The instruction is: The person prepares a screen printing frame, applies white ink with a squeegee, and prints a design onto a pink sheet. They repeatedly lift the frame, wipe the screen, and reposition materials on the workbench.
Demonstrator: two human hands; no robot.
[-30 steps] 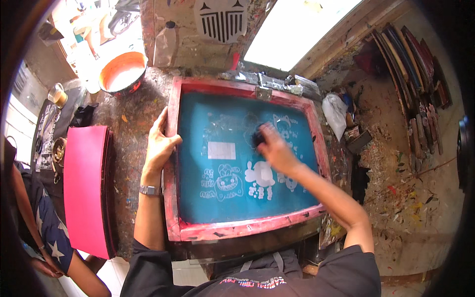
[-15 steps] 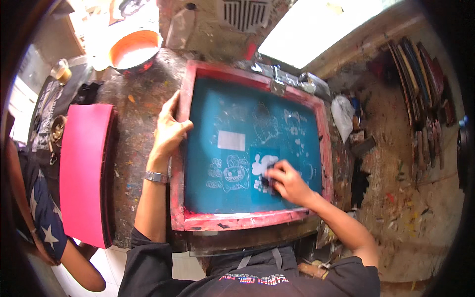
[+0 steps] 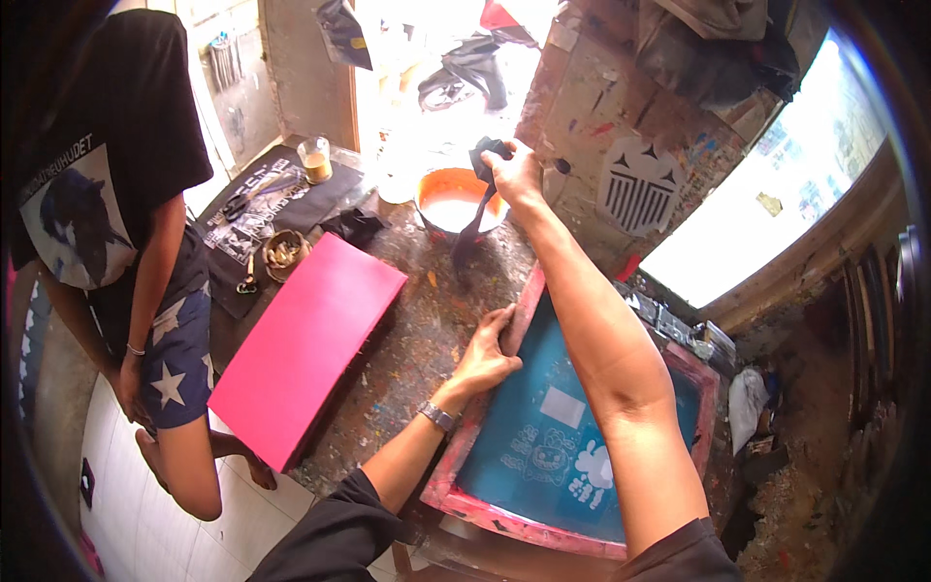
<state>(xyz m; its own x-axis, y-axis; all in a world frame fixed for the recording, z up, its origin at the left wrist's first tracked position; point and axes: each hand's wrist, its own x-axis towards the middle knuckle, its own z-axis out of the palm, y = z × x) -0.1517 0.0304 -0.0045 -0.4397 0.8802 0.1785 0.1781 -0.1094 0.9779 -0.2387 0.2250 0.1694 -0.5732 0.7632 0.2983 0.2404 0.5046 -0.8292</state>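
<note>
My left hand (image 3: 485,354) grips the left side of a red-stained screen frame (image 3: 524,529), whose blue mesh (image 3: 504,466) carries pale cartoon designs and a white rectangle. My right hand (image 3: 516,177) holds a dark cloth (image 3: 485,157) up by an orange-lined bucket (image 3: 436,186) of pale contents; part of the cloth dangles at the bucket's right side. My right forearm reaches across the screen and hides part of it. To the left of the screen lies a stack of pink sheets (image 3: 305,344).
A person (image 3: 116,175) stands at the left. The stained worktable (image 3: 383,407) bears a cup (image 3: 315,165), a small bowl (image 3: 286,254) and dark printed fabric (image 3: 242,223). A white bag (image 3: 747,407) is right of the screen. A bright doorway shows a motorbike (image 3: 465,78).
My right hand has left the screen's mesh and risen up and leftward to the bucket with the dark cloth. My left hand still holds the frame; the view has swung leftward.
</note>
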